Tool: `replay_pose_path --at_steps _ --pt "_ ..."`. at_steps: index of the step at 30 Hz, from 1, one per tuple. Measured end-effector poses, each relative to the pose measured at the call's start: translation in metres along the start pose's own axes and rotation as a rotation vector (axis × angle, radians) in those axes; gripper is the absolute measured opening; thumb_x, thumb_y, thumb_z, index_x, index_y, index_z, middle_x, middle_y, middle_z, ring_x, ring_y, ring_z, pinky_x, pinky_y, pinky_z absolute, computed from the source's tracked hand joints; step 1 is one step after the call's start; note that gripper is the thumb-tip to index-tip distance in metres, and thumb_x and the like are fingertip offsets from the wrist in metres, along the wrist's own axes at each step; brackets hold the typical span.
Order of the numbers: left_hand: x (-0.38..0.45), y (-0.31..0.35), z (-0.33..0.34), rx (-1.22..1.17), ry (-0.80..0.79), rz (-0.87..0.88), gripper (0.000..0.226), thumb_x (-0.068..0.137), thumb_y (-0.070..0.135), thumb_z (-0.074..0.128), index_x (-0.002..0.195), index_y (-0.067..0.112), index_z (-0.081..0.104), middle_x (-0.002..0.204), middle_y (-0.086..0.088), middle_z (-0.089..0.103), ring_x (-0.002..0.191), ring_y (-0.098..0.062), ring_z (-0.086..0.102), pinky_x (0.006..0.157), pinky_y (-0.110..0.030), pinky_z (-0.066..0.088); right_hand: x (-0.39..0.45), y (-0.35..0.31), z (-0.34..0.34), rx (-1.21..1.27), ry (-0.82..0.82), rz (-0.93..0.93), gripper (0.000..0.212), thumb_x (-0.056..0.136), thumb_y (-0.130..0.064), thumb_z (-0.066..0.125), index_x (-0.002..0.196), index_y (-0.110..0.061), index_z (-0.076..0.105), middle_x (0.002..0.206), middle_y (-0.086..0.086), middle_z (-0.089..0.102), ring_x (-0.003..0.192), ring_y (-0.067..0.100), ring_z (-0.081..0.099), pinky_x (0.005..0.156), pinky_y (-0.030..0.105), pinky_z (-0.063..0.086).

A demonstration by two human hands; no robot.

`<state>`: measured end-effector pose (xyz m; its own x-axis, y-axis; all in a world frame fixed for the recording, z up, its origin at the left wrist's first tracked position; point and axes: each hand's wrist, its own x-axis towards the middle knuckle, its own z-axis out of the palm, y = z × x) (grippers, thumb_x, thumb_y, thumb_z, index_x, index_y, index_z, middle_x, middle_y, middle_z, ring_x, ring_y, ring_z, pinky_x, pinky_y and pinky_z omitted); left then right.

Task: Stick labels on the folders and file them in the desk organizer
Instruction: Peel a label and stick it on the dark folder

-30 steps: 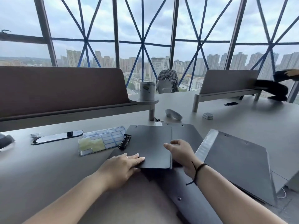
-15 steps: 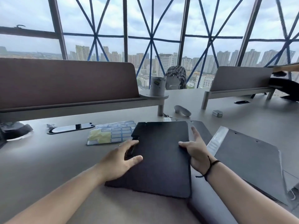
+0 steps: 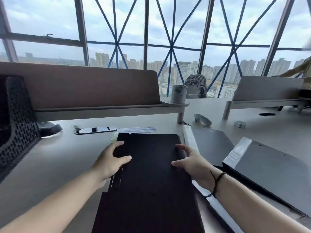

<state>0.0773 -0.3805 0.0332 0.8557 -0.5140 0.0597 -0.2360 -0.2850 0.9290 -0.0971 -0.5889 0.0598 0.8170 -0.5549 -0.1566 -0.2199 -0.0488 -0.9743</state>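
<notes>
- Both forearms are bare, with no sleeve showing on either up to the bottom edge of the view.
- The left hand [image 3: 110, 163] is bare; no glove, watch or band shows on its wrist.
- The right hand [image 3: 193, 163] is bare too, with short, unpainted nails on the fingers that show.
- A thin dark cord bracelet [image 3: 217, 180] circles the right wrist, just behind the right hand, in what looks like two strands.
- A short loose end of that cord hangs at the underside of the wrist, on the far side from the thumb.
</notes>
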Motion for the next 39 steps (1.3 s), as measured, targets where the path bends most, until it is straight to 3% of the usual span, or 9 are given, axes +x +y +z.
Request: replay_pose_path --at_steps 2,3,7,9,17,21,27,33,39 --pt "-0.014 -0.015 -0.025 0.108 0.043 -0.041 0.065 0.083 0.027 0.078 0.139 0.037 0.047 0.150 0.003 0.042 0.137 -0.013 0.038 0.099 -0.028 0.036 -0.003 -0.002 0.027 -0.226 -0.028 -0.051 0.055 0.084 -0.006 0.075 0.127 -0.028 0.048 0.093 -0.012 0.063 0.066 0.002 0.068 0.057 0.016 0.051" --pt "-0.022 -0.020 -0.038 0.168 0.073 -0.052 0.067 0.082 0.030 0.079 0.140 0.037 0.046 0.151 0.004 0.042 0.139 -0.015 0.037 0.098 -0.028 0.035 -0.004 -0.002 0.042 -0.332 -0.052 -0.080 0.057 0.084 -0.014 0.077 0.129 -0.029 0.046 0.098 -0.017 0.059 0.075 0.001 0.066 0.064 0.013 0.050" --pt "-0.047 -0.032 -0.088 0.394 0.120 -0.084 0.066 0.083 0.040 0.075 0.141 0.036 0.044 0.149 0.006 0.046 0.135 -0.018 0.044 0.098 -0.027 0.036 -0.001 -0.001 0.093 -0.668 -0.115 -0.149 0.082 0.080 -0.047 0.075 0.149 -0.031 0.033 0.138 -0.010 0.052 0.118 0.012 0.054 0.098 0.026 0.045" --pt "-0.058 -0.038 -0.107 0.497 0.113 -0.116 0.065 0.085 0.046 0.071 0.142 0.037 0.043 0.149 0.006 0.046 0.134 -0.020 0.046 0.102 -0.029 0.037 0.000 -0.003 0.112 -0.777 -0.150 -0.176 0.084 0.081 -0.058 0.069 0.151 -0.034 0.030 0.145 -0.005 0.050 0.129 0.017 0.051 0.104 0.030 0.042" --pt "-0.084 -0.052 -0.140 0.846 0.106 -0.197 0.077 0.077 0.077 0.055 0.145 0.048 0.035 0.147 0.016 0.049 0.131 -0.014 0.051 0.101 -0.031 0.045 -0.005 -0.003 0.161 -1.129 -0.121 -0.266 0.086 0.069 -0.089 0.050 0.139 -0.039 0.041 0.131 -0.009 0.061 0.121 0.020 0.058 0.092 0.035 0.048" --pt "-0.082 -0.052 -0.138 1.005 0.131 -0.168 0.071 0.075 0.085 0.048 0.136 0.049 0.048 0.138 0.020 0.056 0.126 -0.013 0.054 0.096 -0.033 0.045 -0.004 -0.003 0.168 -1.256 -0.099 -0.339 0.085 0.066 -0.093 0.044 0.129 -0.036 0.052 0.121 -0.009 0.065 0.114 0.021 0.061 0.083 0.034 0.047" --pt "-0.061 -0.061 -0.133 1.143 0.220 0.025 0.054 0.084 0.076 0.043 0.114 0.038 0.068 0.109 0.012 0.063 0.111 -0.014 0.058 0.084 -0.032 0.048 0.004 -0.004 0.170 -1.334 -0.116 -0.341 0.087 0.064 -0.095 0.041 0.125 -0.036 0.054 0.121 -0.010 0.065 0.115 0.020 0.060 0.079 0.035 0.042" --pt "-0.031 -0.064 -0.127 1.081 0.032 0.075 0.058 0.085 0.075 0.045 0.130 0.040 0.056 0.136 0.015 0.050 0.129 -0.011 0.044 0.101 -0.033 0.040 0.015 -0.016 0.166 -1.371 -0.168 -0.300 0.083 0.065 -0.092 0.047 0.129 -0.040 0.054 0.128 -0.013 0.061 0.123 0.016 0.055 0.087 0.035 0.043" --pt "0.002 -0.062 -0.114 0.962 -0.116 0.086 0.059 0.084 0.074 0.049 0.134 0.044 0.048 0.140 0.023 0.044 0.133 -0.008 0.040 0.102 -0.034 0.041 0.044 -0.026 0.159 -1.252 -0.150 -0.293 0.060 0.066 -0.083 0.057 0.100 -0.035 0.069 0.101 -0.018 0.066 0.102 0.013 0.062 0.077 0.030 0.047"
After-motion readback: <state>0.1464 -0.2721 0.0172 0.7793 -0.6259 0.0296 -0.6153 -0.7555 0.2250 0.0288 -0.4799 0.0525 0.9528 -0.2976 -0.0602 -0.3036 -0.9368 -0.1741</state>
